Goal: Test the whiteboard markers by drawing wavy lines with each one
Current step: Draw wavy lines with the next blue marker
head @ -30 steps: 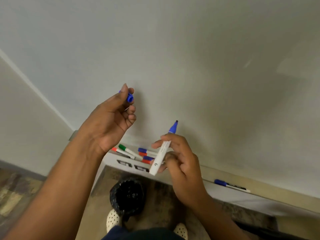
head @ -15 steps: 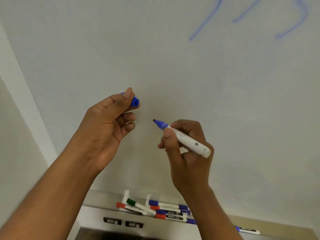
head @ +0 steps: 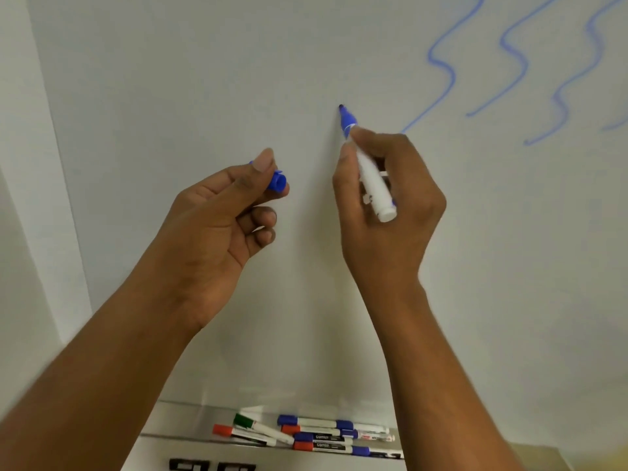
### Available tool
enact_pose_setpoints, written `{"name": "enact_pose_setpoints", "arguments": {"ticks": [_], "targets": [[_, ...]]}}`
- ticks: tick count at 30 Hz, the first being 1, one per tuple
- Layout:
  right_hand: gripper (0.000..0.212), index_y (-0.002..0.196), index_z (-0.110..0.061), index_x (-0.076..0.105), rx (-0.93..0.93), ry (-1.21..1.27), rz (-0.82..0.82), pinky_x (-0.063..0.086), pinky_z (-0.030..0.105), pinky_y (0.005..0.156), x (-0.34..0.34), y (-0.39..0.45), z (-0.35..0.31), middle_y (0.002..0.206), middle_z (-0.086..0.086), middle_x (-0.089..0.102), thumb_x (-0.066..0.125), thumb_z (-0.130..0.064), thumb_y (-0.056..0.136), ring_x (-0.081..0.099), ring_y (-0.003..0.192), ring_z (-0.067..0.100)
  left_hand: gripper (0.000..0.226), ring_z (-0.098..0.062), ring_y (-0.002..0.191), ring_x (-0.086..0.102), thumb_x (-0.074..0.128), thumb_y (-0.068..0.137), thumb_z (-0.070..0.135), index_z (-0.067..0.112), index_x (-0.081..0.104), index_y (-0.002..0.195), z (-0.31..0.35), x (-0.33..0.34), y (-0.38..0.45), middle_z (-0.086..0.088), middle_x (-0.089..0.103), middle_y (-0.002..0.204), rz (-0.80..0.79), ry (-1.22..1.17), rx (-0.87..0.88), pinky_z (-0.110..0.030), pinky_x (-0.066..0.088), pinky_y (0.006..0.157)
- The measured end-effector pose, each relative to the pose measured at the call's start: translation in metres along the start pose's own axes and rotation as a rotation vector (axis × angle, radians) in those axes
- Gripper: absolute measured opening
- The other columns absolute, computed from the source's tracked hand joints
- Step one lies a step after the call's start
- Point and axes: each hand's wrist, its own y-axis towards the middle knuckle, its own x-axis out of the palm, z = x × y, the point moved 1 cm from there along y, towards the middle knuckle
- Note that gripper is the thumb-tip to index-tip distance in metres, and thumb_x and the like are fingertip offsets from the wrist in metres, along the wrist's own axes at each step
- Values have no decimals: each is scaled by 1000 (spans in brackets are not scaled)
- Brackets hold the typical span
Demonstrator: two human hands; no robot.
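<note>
**Blue marker at the board, cap off, stroke about to start**

Risks, as judgement:
- Nib drying or skipping. The blue marker (head: 368, 171) is uncapped and its tip sits at or just off the whiteboard (head: 204, 79); I cannot tell if it touches. If the ink is weak the line comes out faint and the test reads as a fail.
- New line crowding old ones. At least 3 blue wavy lines (head: 441, 62) already run down the upper right of the board, a 4th clipped at the edge, and the nearest one ends just beside the right hand. A stroke drifting right could overlap it and blur which marker made what.
- Cap loss. The blue cap (head: 278, 181) is held only by fingertips; a slip drops it toward the floor or the tray.
- Wrong cap back on a marker, since several same-colour markers lie below.

Hands:
- Right hand (head: 387, 212): fingers curled round the marker barrel in a writing grip, nib pointing up and left, butt end toward the camera.
- Left hand (head: 210, 226): thumb and forefinger pinch the cap, other fingers curled in, held off the board beside the right hand.

Spare markers (head: 316, 435), red, green and blue caps, lie in a loose pile on the metal tray (head: 190, 419) under the board, well below both hands.
</note>
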Motion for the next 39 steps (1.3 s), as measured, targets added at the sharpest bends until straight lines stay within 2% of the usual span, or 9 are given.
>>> {"name": "enact_pose_setpoints", "arguments": {"ticks": [3,7,11,21,25,29,32,35,39], "targets": [[7,100,-1,74,-49,-36,-145,41,10,76,4,-11,-1,86,4,71,71,-5,96,58,76,3,22,-8,62,54,74,76,44,24,74,85,4,-3,3,4,72,85,7,-20,10,-22,49,63],[9,97,2,73,38,-67,4,43,17,71,-6,-33,10,84,8,69,68,-6,98,60,71,10,20,-9,61,53,75,73,44,25,76,79,3,-13,5,4,72,85,39,-30,7,-23,47,62],[15,96,1,73,-21,-93,-187,47,12,78,-7,-63,12,87,9,71,66,-11,99,64,77,11,20,-9,60,53,75,72,44,25,77,78,-2,-19,7,4,72,84,63,-21,-9,-23,48,62],[22,92,5,75,33,-192,-186,56,25,72,-19,-144,39,89,13,73,64,-13,101,71,79,22,23,-10,60,52,77,65,45,24,78,74,-9,-18,13,2,72,83,28,-21,-46,-24,45,62],[8,88,-3,71,54,-115,-416,51,30,64,-17,-155,34,83,3,66,68,-4,95,62,71,16,27,-11,61,52,78,64,45,22,77,78,-10,-20,13,2,72,82,35,-14,-56,-26,45,65],[7,93,-5,72,168,-61,-98,48,20,69,-35,-105,13,84,5,70,67,-9,96,65,75,10,23,-11,61,51,77,68,44,23,77,77,-11,-20,10,2,72,83,26,-8,-58,-27,44,65],[5,106,-10,68,103,-60,87,54,32,71,-44,-52,8,92,9,70,66,-10,102,70,81,19,26,-11,61,51,77,70,44,22,75,85,-14,-17,7,2,72,85,13,4,-76,-26,45,64],[9,108,-3,71,96,-73,98,55,40,70,-40,-25,15,95,9,72,66,-10,103,71,82,22,27,-11,61,51,77,69,44,22,75,86,-16,-14,4,2,73,84,3,8,-87,-27,45,64],[9,101,2,74,-13,-188,-57,47,18,75,-32,-39,20,89,10,72,70,-5,98,65,76,13,31,-11,61,51,76,69,43,20,74,89,-15,-16,2,2,72,85,18,7,-88,-26,45,65]]}}
